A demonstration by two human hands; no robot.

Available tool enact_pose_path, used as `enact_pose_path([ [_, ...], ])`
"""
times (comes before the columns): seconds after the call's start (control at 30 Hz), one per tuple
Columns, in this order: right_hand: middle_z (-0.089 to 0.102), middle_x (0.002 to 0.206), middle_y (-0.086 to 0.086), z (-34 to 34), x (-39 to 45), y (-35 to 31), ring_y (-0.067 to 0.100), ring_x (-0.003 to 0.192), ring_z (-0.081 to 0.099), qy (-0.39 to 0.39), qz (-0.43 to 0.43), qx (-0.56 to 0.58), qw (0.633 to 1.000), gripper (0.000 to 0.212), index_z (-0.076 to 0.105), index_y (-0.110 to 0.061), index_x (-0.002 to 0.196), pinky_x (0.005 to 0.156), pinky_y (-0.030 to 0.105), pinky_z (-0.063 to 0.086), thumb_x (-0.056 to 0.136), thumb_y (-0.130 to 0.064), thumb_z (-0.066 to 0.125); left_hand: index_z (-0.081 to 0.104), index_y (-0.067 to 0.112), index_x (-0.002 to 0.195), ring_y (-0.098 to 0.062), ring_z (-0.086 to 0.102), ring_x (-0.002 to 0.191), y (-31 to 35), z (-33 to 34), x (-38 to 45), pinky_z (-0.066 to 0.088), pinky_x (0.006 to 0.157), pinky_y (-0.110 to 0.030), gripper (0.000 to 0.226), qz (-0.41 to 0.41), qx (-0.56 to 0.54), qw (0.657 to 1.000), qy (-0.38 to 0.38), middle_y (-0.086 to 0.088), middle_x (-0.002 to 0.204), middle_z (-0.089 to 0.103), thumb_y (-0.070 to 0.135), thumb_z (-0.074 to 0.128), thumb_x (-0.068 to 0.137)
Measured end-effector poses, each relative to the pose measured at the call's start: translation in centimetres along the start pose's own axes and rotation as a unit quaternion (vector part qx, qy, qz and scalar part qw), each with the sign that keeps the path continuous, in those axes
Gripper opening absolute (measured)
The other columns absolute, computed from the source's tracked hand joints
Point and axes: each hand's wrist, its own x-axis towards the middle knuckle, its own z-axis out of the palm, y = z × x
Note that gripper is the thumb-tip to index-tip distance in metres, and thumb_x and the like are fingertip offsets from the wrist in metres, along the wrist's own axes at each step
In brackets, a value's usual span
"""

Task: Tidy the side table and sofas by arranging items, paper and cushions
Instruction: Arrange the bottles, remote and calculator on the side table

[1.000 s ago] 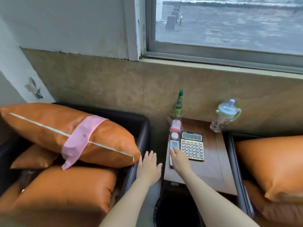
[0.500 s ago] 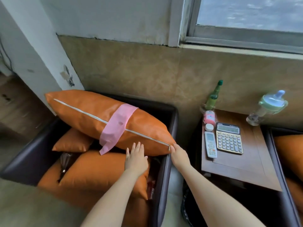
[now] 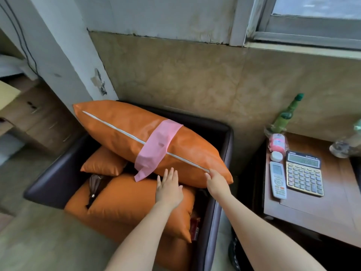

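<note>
A large orange cushion [image 3: 121,130] with a zip seam lies across the dark sofa [image 3: 50,178], and a strip of pink paper [image 3: 158,145] is draped over its middle. My left hand [image 3: 169,189] lies flat with straight fingers against the cushion's near edge, just right of the paper's hanging end. At the cushion's right end by the zip, my right hand [image 3: 216,181] grips the corner. Under it sit a small orange cushion [image 3: 103,163] and a bigger orange cushion [image 3: 136,202].
The wooden side table [image 3: 316,210] on the right carries a calculator [image 3: 303,175], a white remote [image 3: 277,179], a small white jar [image 3: 276,156], a pink item [image 3: 277,141], a green bottle [image 3: 287,118] and a clear bottle [image 3: 345,145]. Wall and window stand behind.
My right hand left the remote on the side table and went to the big cushion's right corner. My left hand moved from the sofa arm to the cushion's edge. The view swung left.
</note>
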Motion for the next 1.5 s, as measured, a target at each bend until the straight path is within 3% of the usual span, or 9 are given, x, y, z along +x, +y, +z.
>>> enact_pose_path([
  [0.23,0.058,0.121,0.015,1.2,0.6,1.4,0.032,0.110,0.054,0.040,0.083,0.012,0.996,0.036,0.054,-0.005,0.118,0.090,0.035,0.041,0.101,-0.030,0.034,0.004,0.011,0.152,-0.020,-0.005,0.148,-1.8,0.6,1.5,-0.002,0.118,-0.041,0.061,-0.003,-0.022,1.000,-0.012,-0.003,0.161,-0.001,0.030,0.033,0.101],
  [0.37,0.057,0.117,0.019,3.1,0.6,-0.2,0.035,0.108,0.053,0.071,0.115,0.031,0.990,0.027,0.053,-0.008,0.100,0.088,0.037,0.040,0.100,-0.029,0.036,0.004,0.011,0.152,-0.020,-0.004,0.148,-3.8,0.3,2.7,-0.001,0.119,-0.042,0.062,0.012,-0.022,1.000,-0.019,-0.004,0.161,-0.001,0.031,0.033,0.101],
  [0.57,0.041,0.144,0.015,7.7,-0.4,-6.1,0.030,0.135,0.033,0.076,0.103,0.019,0.992,0.046,0.038,-0.001,0.139,0.108,0.035,0.026,0.102,-0.027,0.033,0.003,0.010,0.152,-0.019,-0.007,0.147,-9.7,-1.8,3.2,-0.002,0.118,-0.042,0.063,0.039,-0.026,0.999,-0.010,-0.004,0.161,-0.003,0.028,0.035,0.100],
  [0.8,0.030,0.152,0.010,12.8,-0.2,-14.8,0.024,0.143,0.020,0.041,0.031,-0.024,0.998,0.047,0.030,-0.005,0.144,0.111,0.033,0.021,0.102,-0.027,0.031,0.005,0.010,0.152,-0.020,-0.005,0.147,-17.7,-5.0,2.9,-0.001,0.118,-0.042,0.059,0.004,-0.046,0.999,0.029,-0.003,0.161,-0.001,0.024,0.031,0.101],
  [0.93,0.043,0.143,0.008,14.9,0.3,-17.6,0.025,0.133,0.034,0.034,-0.098,-0.103,0.989,0.039,0.040,-0.007,0.137,0.103,0.031,0.030,0.101,-0.022,0.033,0.001,0.012,0.152,-0.019,-0.010,0.147,-21.4,-5.6,2.2,-0.004,0.117,-0.043,0.060,0.022,0.030,0.999,0.038,-0.002,0.160,-0.006,0.023,0.030,0.101],
  [1.03,0.035,0.149,0.008,15.9,0.3,-19.5,0.023,0.139,0.027,0.014,-0.151,-0.154,0.976,0.044,0.032,-0.008,0.144,0.109,0.030,0.024,0.102,-0.021,0.033,0.001,0.012,0.153,-0.020,-0.011,0.147,-24.0,-6.0,2.2,-0.004,0.118,-0.044,0.059,0.020,0.057,0.997,0.039,-0.002,0.160,-0.006,0.025,0.029,0.102],
  [1.2,0.036,0.147,0.009,18.2,0.9,-21.7,0.024,0.137,0.029,0.019,-0.135,-0.148,0.980,0.045,0.032,-0.008,0.144,0.108,0.030,0.026,0.101,-0.021,0.035,0.004,0.012,0.153,-0.020,-0.007,0.147,-28.2,-6.4,3.8,0.000,0.118,-0.044,0.060,-0.042,-0.001,0.998,0.050,-0.003,0.161,-0.003,0.031,0.030,0.102],
  [1.4,0.012,0.158,0.003,25.9,3.0,-23.9,0.018,0.146,0.006,0.030,-0.119,-0.219,0.968,0.050,0.018,-0.013,0.149,0.118,0.034,0.010,0.102,-0.025,0.030,-0.002,0.011,0.152,-0.020,-0.009,0.147,-36.9,-3.5,6.8,0.001,0.119,-0.044,0.065,-0.054,0.020,0.998,0.038,-0.003,0.160,-0.007,0.036,0.030,0.101],
  [1.5,0.008,0.159,0.003,32.3,3.1,-26.3,0.020,0.146,0.002,-0.015,-0.138,-0.230,0.963,0.052,0.015,-0.014,0.150,0.118,0.036,0.008,0.102,-0.026,0.030,-0.001,0.011,0.152,-0.021,-0.007,0.147,-41.3,-1.6,7.6,0.001,0.118,-0.044,0.066,-0.056,0.042,0.997,0.028,-0.004,0.160,-0.006,0.039,0.031,0.101],
])
